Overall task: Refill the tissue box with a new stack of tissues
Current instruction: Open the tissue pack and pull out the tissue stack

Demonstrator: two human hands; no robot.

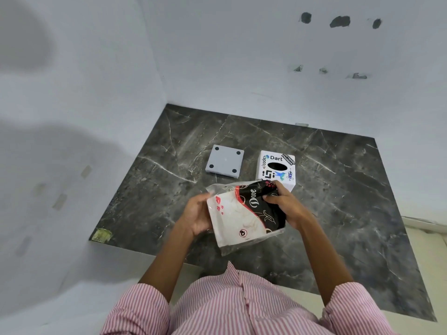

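A sealed tissue pack (244, 213) is gripped by both hands, left hand (197, 215) and right hand (281, 201), above the bench (338, 189), near the tissue box (275, 170). If torn abruptly, tissues may be ripped or spilled.

Dark veined marble slab (338, 189), white walls (84, 93) with chipped patches (339, 21), pink-striped shirt (229, 310)
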